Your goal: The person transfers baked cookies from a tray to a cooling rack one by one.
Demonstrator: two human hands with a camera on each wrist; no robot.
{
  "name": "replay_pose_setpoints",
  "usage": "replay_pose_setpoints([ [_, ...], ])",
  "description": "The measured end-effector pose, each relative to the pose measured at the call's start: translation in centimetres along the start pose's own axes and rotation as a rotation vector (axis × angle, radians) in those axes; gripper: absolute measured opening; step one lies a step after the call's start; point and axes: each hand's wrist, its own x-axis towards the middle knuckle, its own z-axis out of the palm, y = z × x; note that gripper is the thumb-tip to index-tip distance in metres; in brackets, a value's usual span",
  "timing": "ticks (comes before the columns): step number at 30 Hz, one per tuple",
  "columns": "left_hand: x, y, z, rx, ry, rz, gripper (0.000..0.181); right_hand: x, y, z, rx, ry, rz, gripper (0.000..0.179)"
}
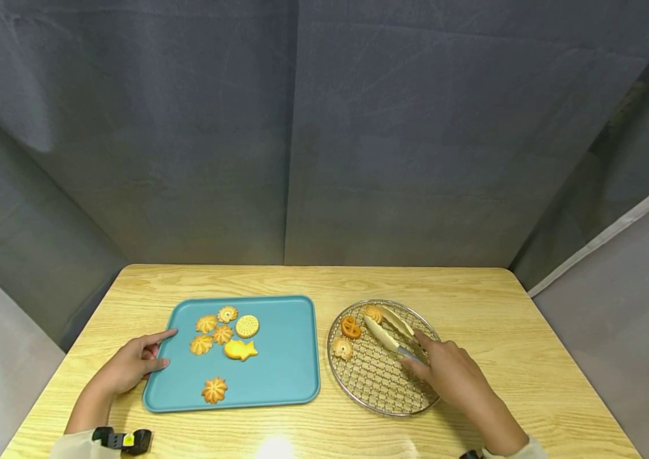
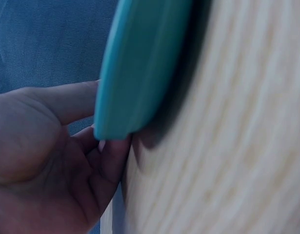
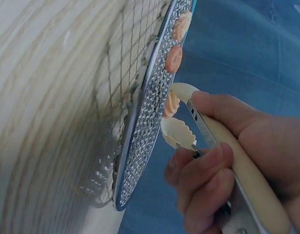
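My left hand (image 1: 132, 362) grips the left edge of a blue tray (image 1: 284, 357); in the left wrist view its thumb lies over the rim, with curled fingers under it. In my right hand (image 1: 452, 371) are tongs (image 1: 384, 336) with cream tips, held over a round wire rack (image 1: 384, 389). Between the tips sits a swirled cookie (image 1: 373, 312) near the rack's far side; whether they squeeze it I cannot tell. A pretzel (image 1: 350, 327) and a flower-shaped cookie (image 1: 343, 348) lie on the rack's left part.
On the tray are several flower-shaped cookies (image 1: 215, 389), a round cracker (image 1: 247, 326) and a yellow fish-shaped cookie (image 1: 240, 349). Tray and rack stand side by side on a wooden table (image 1: 416, 284), a narrow gap between them. Grey curtains (image 1: 393, 140) hang behind the table.
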Motion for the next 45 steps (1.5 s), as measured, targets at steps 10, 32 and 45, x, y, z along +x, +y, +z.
replay_pose_setpoints([
  [10,-0.2,0.0,0.1,-0.005,0.009,-0.003,0.067,-0.1,0.0,0.2,-0.018,-0.024,0.037,0.072],
  [32,0.1,-0.2,0.0,0.003,-0.002,0.001,0.067,0.0,-0.5,-0.3,0.012,0.008,-0.015,0.077],
  [45,-0.1,0.2,0.1,-0.002,0.001,0.001,0.067,0.7,-3.2,0.9,0.007,0.005,-0.068,0.075],
])
